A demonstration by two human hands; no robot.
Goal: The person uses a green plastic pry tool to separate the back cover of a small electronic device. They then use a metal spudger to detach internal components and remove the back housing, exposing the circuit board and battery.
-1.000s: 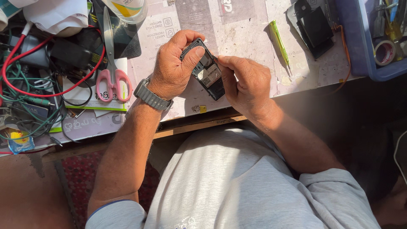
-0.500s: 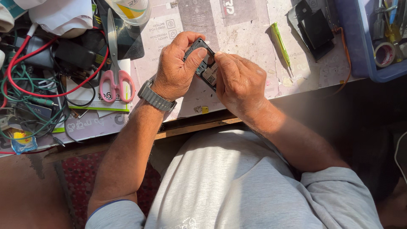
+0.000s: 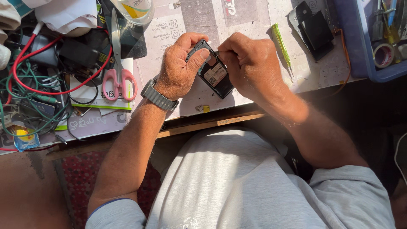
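A worktable (image 3: pixel 237 17) bears everything. Above its near edge, the left hand (image 3: pixel 180 68) grips a small black phone (image 3: pixel 215 75) with its back open, and the right hand (image 3: pixel 250 63) closes its fingertips on the phone's top. Left of the phone lie pink-handled scissors (image 3: pixel 118 72); right of it, a green screwdriver (image 3: pixel 281 43).

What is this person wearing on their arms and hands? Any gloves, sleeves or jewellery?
No gloves: both the left hand and the right hand are bare, and no rings show. A grey wristwatch with a ribbed band circles the left wrist. The forearms are uncovered. Short light-grey shirt sleeves end above the elbows, and the left sleeve has a thin dark-blue edge.
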